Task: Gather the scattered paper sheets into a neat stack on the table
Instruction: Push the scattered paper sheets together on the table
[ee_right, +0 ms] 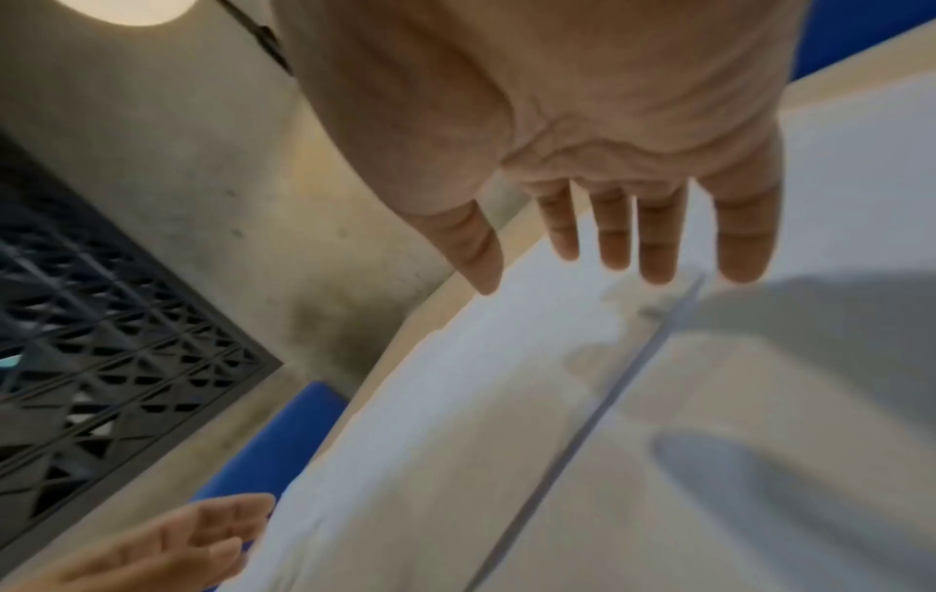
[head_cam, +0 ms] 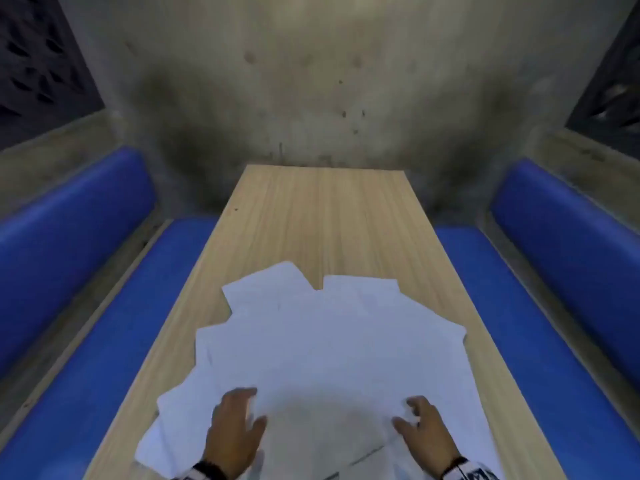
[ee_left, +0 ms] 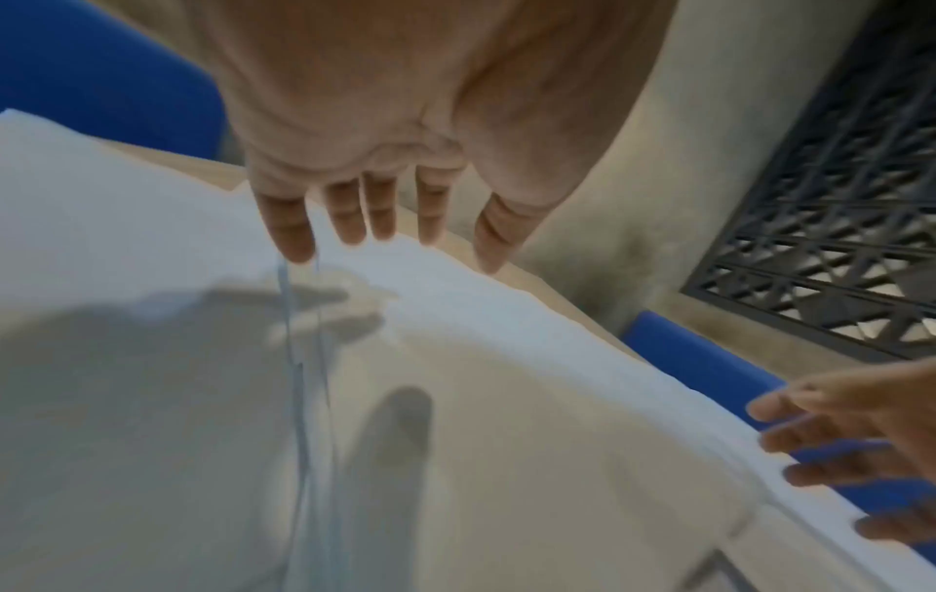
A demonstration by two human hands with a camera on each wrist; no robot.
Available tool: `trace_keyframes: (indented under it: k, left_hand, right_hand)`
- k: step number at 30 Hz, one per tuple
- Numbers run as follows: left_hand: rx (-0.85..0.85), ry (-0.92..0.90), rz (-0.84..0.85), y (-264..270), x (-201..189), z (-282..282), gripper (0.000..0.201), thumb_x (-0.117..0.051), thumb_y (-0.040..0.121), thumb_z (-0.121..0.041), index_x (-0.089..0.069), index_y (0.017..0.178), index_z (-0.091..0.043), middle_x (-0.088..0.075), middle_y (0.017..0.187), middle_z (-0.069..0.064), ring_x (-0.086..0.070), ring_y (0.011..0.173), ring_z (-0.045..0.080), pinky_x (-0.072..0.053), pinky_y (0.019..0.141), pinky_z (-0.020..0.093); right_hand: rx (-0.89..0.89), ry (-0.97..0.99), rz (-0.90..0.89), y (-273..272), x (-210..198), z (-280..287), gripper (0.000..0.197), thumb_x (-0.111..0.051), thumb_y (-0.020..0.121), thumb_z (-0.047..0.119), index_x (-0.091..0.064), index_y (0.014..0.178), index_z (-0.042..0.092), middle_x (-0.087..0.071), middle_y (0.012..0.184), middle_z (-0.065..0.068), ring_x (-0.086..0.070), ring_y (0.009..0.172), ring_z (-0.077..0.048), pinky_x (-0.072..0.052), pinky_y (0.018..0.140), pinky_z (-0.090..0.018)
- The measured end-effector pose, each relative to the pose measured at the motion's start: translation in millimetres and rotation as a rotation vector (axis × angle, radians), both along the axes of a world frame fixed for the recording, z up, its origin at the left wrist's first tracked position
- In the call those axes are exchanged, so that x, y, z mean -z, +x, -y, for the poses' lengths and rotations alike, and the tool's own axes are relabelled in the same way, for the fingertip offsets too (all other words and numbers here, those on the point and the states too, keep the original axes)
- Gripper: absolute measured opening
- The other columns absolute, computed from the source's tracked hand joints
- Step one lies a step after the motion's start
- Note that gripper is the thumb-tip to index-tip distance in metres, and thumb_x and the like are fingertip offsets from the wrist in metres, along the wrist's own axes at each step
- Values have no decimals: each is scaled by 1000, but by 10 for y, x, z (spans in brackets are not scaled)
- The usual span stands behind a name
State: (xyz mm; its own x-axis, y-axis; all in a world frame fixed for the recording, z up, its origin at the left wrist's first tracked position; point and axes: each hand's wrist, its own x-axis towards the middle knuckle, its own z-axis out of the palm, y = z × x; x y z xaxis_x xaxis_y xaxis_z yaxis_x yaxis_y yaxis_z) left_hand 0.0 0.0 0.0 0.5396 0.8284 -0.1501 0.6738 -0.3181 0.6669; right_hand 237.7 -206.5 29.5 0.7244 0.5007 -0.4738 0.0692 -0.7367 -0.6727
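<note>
Several white paper sheets [head_cam: 329,341] lie fanned and overlapping across the near half of a light wooden table [head_cam: 322,216]. My left hand [head_cam: 242,410] rests on the sheets at the near left, fingers spread and straight. My right hand [head_cam: 415,420] rests on them at the near right, fingers loosely bent. In the left wrist view the left hand [ee_left: 385,224] touches the sheets [ee_left: 506,360] with its fingertips, and the right hand [ee_left: 836,440] shows at the right. In the right wrist view the right hand [ee_right: 613,240] hovers over or touches the sheets [ee_right: 506,400]. Neither hand grips a sheet.
Blue padded benches run along the left side [head_cam: 114,341] and the right side [head_cam: 536,341] of the table. A stained concrete wall [head_cam: 311,98] closes the far end. Dark lattice grilles [head_cam: 34,46] stand behind the benches. The far half of the tabletop is bare wood.
</note>
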Motion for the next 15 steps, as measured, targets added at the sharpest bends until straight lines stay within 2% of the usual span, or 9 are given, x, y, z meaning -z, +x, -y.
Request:
trace_keyframes:
  k: [1,2,3,5,9,11,12,14,15]
  left_hand:
    - [-18,-27,-58,43,57,-76,62,-58,76,-48,-44,136,-35,-45,143,4,-44,130,21,-33,105,27]
    - [-78,-59,-142,102,30,-100,69,-60,81,-44,-36,143,-24,-34,151,6,-36,137,25,-31,110,36]
    - [-113,-94,-195,151,25,-117,75,-61,83,-43,-29,147,-21,-26,156,7,-29,141,27,-29,112,41]
    - [-68,-48,-263,245,-3,-119,83,-58,83,-48,-17,151,-22,-13,161,3,-18,147,27,-25,116,44]
    - [303,172,-519,470,55,-157,101,-48,78,-69,4,153,-25,6,163,-1,5,151,25,-5,118,52]
    - [380,138,-608,614,71,-249,114,-53,69,-74,4,153,-23,-1,163,4,-3,150,28,-8,117,55]
    - [388,131,-643,686,76,-284,118,-57,63,-75,-2,152,-21,-14,160,7,-15,147,29,-17,115,54]
    - [396,163,-674,808,51,-344,113,-64,55,-74,-25,143,-15,-45,139,6,-39,129,29,-32,102,47]
    - [409,187,-683,862,19,-366,104,-67,53,-73,-34,133,-15,-53,128,5,-44,121,29,-35,95,44]
  right_hand:
    - [22,-14,-13,40,55,-50,45,-67,82,21,-47,121,11,-45,131,-19,-51,105,-24,-40,94,-29]
    - [57,-46,-24,58,81,-91,56,-67,82,24,-43,130,8,-40,136,-19,-50,114,-28,-40,100,-34]
    - [80,-71,-26,59,99,-128,64,-68,81,27,-39,135,7,-38,139,-19,-48,122,-32,-39,104,-38]
    - [108,-119,21,60,137,-179,73,-69,79,29,-35,140,8,-37,143,-19,-43,129,-36,-35,107,-42]
    - [86,-211,75,-15,211,-201,76,-66,78,31,-30,143,13,-38,146,-13,-35,134,-34,-34,107,-48]
    - [44,-261,99,-29,232,-206,74,-63,80,32,-29,143,18,-36,146,-7,-31,135,-31,-35,105,-51]
    - [34,-276,104,-34,235,-203,73,-62,80,32,-28,143,19,-35,146,-6,-30,135,-30,-36,105,-52]
    - [58,-270,100,3,253,-192,73,-63,80,28,-27,143,19,-34,145,-6,-29,135,-29,-36,104,-51]
    - [83,-254,89,42,276,-184,73,-64,80,25,-28,143,18,-36,144,-8,-30,135,-30,-36,104,-51]
